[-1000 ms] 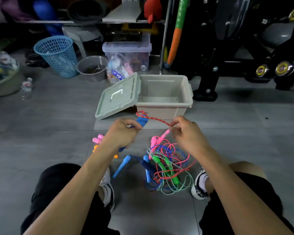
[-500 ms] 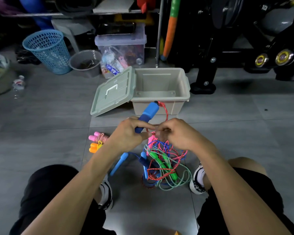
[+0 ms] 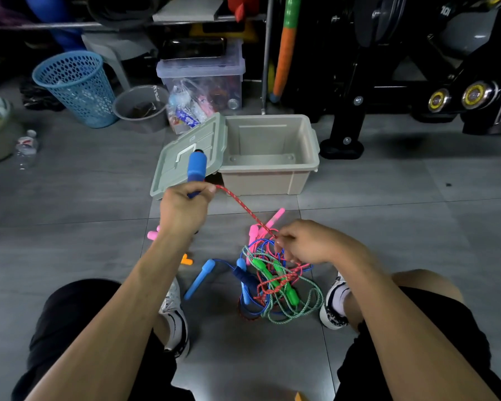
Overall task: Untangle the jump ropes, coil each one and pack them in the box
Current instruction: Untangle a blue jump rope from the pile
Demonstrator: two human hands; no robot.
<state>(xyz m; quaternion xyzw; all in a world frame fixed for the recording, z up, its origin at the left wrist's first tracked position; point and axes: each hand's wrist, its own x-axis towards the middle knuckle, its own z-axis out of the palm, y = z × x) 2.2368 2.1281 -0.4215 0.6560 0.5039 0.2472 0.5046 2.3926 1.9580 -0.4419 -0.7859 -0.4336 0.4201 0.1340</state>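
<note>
Your box (image 3: 268, 151) stands open on the floor with nothing packed. The tangle (image 3: 272, 282) lies between your feet, unsorted. Your left hand (image 3: 182, 209) grips the blue handle (image 3: 196, 166); your right hand (image 3: 304, 244) pinches the red rope (image 3: 240, 204).

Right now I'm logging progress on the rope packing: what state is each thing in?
Box: open, nothing inside.
Lid: off, leaning on the box.
Red rope: taut between both hands.
Rope pile: tangled on the floor.
Left hand: grips the blue handle.
Right hand: pinches the red rope.
</note>
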